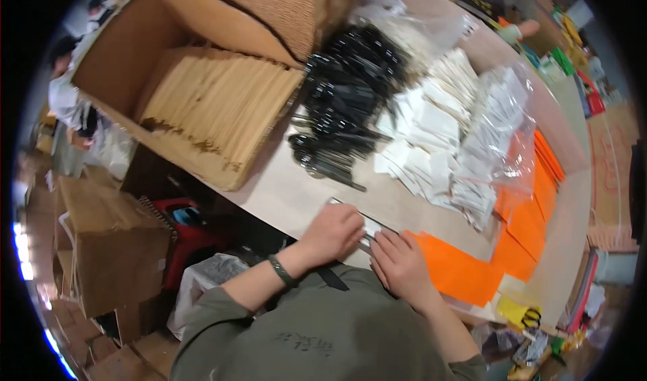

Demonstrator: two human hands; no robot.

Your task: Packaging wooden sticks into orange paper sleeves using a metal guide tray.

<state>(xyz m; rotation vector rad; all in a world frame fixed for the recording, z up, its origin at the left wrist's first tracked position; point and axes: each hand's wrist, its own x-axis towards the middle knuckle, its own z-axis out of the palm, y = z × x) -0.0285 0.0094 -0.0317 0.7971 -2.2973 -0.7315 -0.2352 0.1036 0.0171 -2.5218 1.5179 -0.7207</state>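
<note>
At the table's near edge, my left hand point(332, 233) has its fingers curled closed over a narrow flat strip point(371, 229) with dark edges and a white middle. My right hand point(402, 263) presses its fingers together on the right part of that strip. What kind of thing it is cannot be made out, since both hands cover much of it. Orange flat sheets point(458, 266) lie right beside my right hand. Beyond the hands is a heap of black, shiny, long-handled pieces point(350, 84). White small packets point(431, 125) are spread to the right of the heap.
A cardboard box point(108, 105) packed with tan flat pieces point(216, 105) stands at the left on the pale tabletop point(269, 199). A clear plastic bag point(502, 125) holds white packets at the right. A brown carton point(114, 239) stands beyond the table's left side. Another person's hand point(528, 28) shows far right.
</note>
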